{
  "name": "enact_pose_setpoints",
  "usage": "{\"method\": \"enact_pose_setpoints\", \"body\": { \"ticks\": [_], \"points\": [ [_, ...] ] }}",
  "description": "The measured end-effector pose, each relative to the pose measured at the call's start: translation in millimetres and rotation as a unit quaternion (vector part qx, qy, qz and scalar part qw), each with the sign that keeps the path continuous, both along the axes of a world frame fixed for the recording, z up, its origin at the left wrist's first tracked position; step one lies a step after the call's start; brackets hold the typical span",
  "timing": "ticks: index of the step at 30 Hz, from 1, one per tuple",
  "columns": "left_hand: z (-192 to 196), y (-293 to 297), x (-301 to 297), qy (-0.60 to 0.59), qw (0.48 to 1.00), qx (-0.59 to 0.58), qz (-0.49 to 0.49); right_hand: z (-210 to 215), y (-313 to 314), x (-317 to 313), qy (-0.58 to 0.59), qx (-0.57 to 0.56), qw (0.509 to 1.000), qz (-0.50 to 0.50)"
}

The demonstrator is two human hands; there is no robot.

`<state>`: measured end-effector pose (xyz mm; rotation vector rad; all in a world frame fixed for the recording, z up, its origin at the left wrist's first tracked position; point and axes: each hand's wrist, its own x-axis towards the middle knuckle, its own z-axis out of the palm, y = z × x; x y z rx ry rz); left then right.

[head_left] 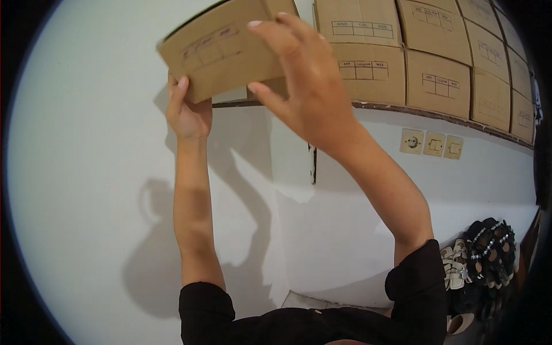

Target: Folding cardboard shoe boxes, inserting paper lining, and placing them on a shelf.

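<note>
A brown cardboard box [224, 54] is raised and tilted at the left end of a wall shelf [368, 106]. My left hand [191, 112] supports it at its lower left corner, thumb on the front face and the other fingers mostly hidden behind or beneath. In front of the box's right side is my right hand [313, 80], with thumb and fingers spread apart. Whether its fingertips touch the cardboard I cannot tell. The box's front bears a printed table, and a dark gap shows along its top edge.
Several similar cardboard boxes [435, 80] stand stacked along the shelf to the right. Below them, a socket [412, 141] and two switches [444, 145] are set in the white wall. A pile of sandals and shoes [480, 253] lies at the lower right.
</note>
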<state>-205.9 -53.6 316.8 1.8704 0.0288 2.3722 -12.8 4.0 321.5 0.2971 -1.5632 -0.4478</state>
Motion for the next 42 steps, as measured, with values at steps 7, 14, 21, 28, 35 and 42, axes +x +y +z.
{"method": "enact_pose_setpoints", "body": {
  "ticks": [7, 14, 21, 28, 35, 42],
  "points": [
    [36.6, 30.4, 5.9, -0.034, 0.982, -0.021, 0.186, 34.1, 17.8, 4.4, 0.023, 0.006, 1.000, -0.015],
    [38.7, 64.7, -7.3, 0.090, 0.914, -0.007, 0.396, 38.9, 21.3, 0.4, 0.027, -0.100, 0.965, -0.242],
    [31.2, 71.8, -5.3, 0.197, 0.744, -0.066, 0.635, 31.2, 17.2, -5.5, -0.004, -0.209, 0.854, -0.477],
    [-28.9, 31.6, 19.8, 0.067, 0.809, 0.155, 0.563, -19.2, -20.4, 34.3, 0.003, -0.179, 0.870, -0.459],
    [-166.6, 41.7, 57.0, -0.080, 0.864, 0.354, 0.349, -116.6, -53.9, 86.8, 0.105, -0.220, 0.848, -0.471],
    [-257.1, 61.5, 128.1, -0.098, 0.950, 0.181, 0.235, -215.0, -64.3, 168.0, 0.229, -0.197, 0.821, -0.485]
  ]
}}
